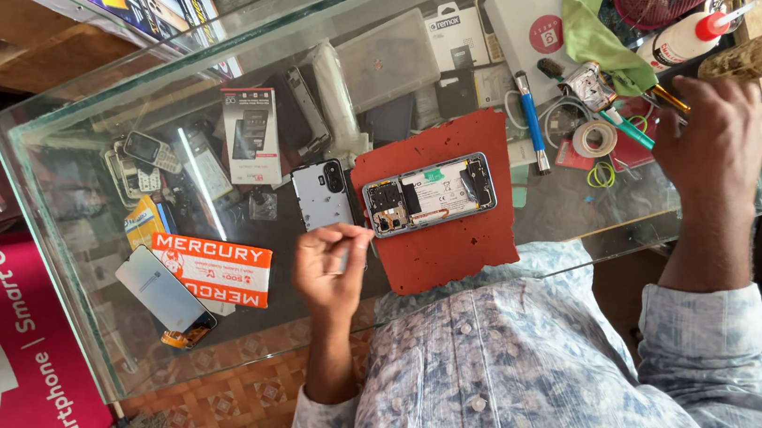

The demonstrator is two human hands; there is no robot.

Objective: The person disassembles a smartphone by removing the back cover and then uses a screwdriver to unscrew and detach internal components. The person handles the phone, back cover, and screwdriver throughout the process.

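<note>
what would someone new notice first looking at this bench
Most striking is the opened phone, its back off and insides showing, lying on a red mat at the middle of the glass counter. Just left of it lies the grey back cover, with the left hand pinched shut just below it; what it holds is too small to tell. The right hand reaches into the clutter of tools and glue bottles at the far right.

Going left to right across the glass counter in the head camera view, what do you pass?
Phone lying face up → orange and white box → grey back cover → opened phone on the red mat → blue pen-shaped tool → roll of tape → right hand.
</note>
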